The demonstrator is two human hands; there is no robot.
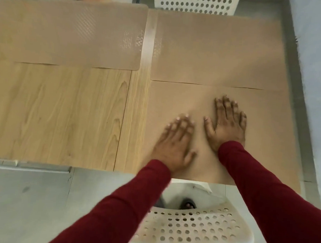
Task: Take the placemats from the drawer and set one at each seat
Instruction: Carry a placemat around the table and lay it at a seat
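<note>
Three tan placemats lie on the wooden table [63,116]. One placemat [67,34] is at the far left seat, a second placemat [219,50] at the far right seat, and a third placemat [266,136] at the near right seat. My left hand [175,144] and my right hand [228,125] both rest flat on the near right placemat, fingers spread, holding nothing. Red sleeves cover both arms. The near left part of the table is bare wood.
A white perforated chair [193,229] stands right below the near right placemat, under my arms. Two more white chairs [195,2] stand beyond the far edge. A grey floor lies below the table at the left, and a wall runs along the right.
</note>
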